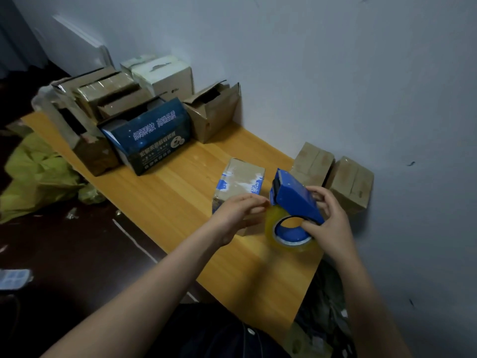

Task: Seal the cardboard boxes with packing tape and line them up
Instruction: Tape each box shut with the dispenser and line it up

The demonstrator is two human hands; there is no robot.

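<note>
Single head cam, wide-angle, facing fwd & down, close above table

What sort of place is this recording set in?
Likely a spare room or small home packing corner, not a warehouse: a wooden table pushed against a plain wall, mismatched used cardboard boxes piled at its far end, a blue tape dispenser in the right hand.
</note>
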